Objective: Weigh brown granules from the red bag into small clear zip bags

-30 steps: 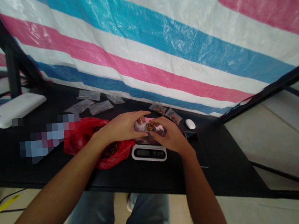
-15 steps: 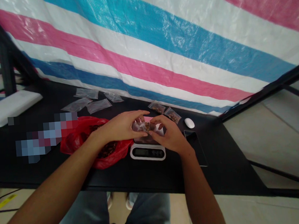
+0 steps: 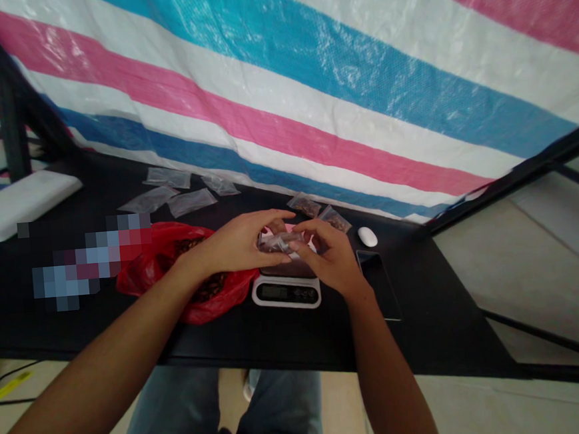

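Note:
My left hand (image 3: 234,245) and my right hand (image 3: 327,257) both pinch a small clear plastic bag (image 3: 274,242) with brown pieces inside, held just above a white digital scale (image 3: 286,291). The bag is now tilted flat between my fingers. A red plastic bag (image 3: 183,269) with dark brown contents lies open under my left wrist. Two filled clear bags (image 3: 319,212) lie just beyond my hands.
Several empty clear bags (image 3: 177,192) lie at the back left of the black table (image 3: 279,341). A white mouse (image 3: 367,236) and a dark phone (image 3: 377,280) sit to the right. A white flat device (image 3: 18,206) lies far left. A striped tarpaulin (image 3: 308,75) hangs behind.
The small bag has been turned from upright to flatter between my fingers, and my hands have closed in a little over the scale.

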The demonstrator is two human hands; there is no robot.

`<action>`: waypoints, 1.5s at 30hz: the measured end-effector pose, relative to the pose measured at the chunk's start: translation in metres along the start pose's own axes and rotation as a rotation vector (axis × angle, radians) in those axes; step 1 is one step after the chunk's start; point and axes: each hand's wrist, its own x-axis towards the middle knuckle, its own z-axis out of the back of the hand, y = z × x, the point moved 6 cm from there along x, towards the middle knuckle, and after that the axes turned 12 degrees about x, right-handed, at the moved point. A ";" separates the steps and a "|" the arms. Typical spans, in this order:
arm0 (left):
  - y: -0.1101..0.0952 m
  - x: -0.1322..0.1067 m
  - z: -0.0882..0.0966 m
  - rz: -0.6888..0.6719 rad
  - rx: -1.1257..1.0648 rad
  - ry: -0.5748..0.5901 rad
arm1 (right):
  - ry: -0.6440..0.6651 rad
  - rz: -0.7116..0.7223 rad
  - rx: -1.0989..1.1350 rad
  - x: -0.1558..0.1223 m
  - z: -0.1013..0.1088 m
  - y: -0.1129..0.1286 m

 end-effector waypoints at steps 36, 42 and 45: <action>0.017 -0.005 0.038 0.170 0.139 -0.500 | -0.153 0.053 0.060 0.000 0.009 -0.011; 0.036 -0.006 0.038 0.281 0.308 -0.467 | -0.019 0.050 -0.205 0.001 0.003 -0.019; 0.039 -0.011 0.045 0.322 0.333 -0.558 | -0.032 0.020 -0.216 0.000 0.002 -0.025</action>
